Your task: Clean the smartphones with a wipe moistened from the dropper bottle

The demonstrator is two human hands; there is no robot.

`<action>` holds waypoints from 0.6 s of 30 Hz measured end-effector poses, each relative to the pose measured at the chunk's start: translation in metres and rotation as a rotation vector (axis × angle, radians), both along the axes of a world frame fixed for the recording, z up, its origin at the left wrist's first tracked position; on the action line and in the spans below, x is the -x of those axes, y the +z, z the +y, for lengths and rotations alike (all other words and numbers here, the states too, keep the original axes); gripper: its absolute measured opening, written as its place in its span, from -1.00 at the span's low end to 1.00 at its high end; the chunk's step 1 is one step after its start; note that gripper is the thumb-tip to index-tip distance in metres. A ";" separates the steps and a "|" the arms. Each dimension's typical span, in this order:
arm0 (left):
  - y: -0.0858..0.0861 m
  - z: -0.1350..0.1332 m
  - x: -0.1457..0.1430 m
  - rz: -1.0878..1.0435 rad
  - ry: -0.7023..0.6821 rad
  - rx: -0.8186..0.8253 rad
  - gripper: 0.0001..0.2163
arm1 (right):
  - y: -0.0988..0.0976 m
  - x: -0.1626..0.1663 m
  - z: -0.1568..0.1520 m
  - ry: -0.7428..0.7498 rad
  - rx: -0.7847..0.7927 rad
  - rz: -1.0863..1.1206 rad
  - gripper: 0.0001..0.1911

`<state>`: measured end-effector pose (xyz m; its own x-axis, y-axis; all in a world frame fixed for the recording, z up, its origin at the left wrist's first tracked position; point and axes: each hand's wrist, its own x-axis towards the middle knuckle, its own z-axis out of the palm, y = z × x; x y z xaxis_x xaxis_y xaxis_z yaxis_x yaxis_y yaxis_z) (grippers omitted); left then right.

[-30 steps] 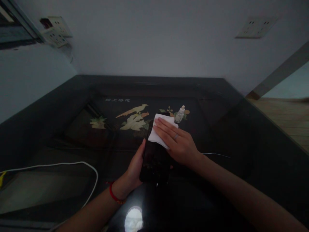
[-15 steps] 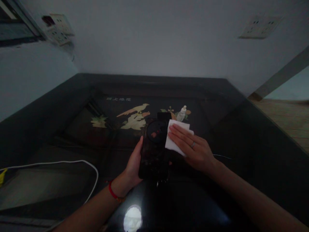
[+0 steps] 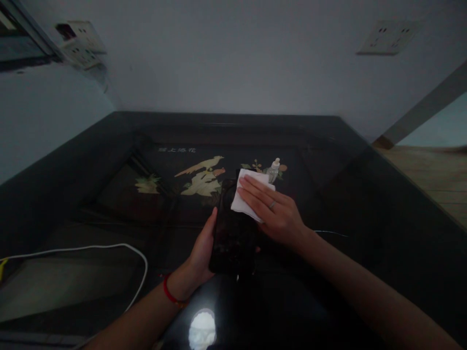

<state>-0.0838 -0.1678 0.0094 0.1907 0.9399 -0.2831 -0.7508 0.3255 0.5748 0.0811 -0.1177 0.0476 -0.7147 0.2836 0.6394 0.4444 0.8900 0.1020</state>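
Left hand (image 3: 202, 250) holds phone (image 3: 232, 243), apparently; right hand (image 3: 281, 216), white cloth (image 3: 242, 206)

Against a grey-white wall (image 3: 237, 58), a dark, glossy counter (image 3: 365, 204) decorated with a light-toned bird (image 3: 201, 166), flower shapes (image 3: 256, 166) and a short row of characters (image 3: 177, 150), plus a small, clear, white-topped dropper bottle (image 3: 273, 172) amid the flower shapes. At the left, a white cable (image 3: 73, 250) bending in a curve, with something yellow (image 3: 3, 268) near its far end; by the bottom edge, a bright round reflection (image 3: 202, 328). Higher up, socket plates (image 3: 388, 38) at right and left, a dark red item (image 3: 65, 32) and part of a window (image 3: 20, 48); far right, wood-toned flooring (image 3: 434, 180).
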 end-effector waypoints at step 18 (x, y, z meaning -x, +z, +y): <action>0.014 0.006 0.001 -0.205 -0.153 0.201 -0.48 | -0.031 -0.047 -0.011 0.104 0.162 -0.021 -0.46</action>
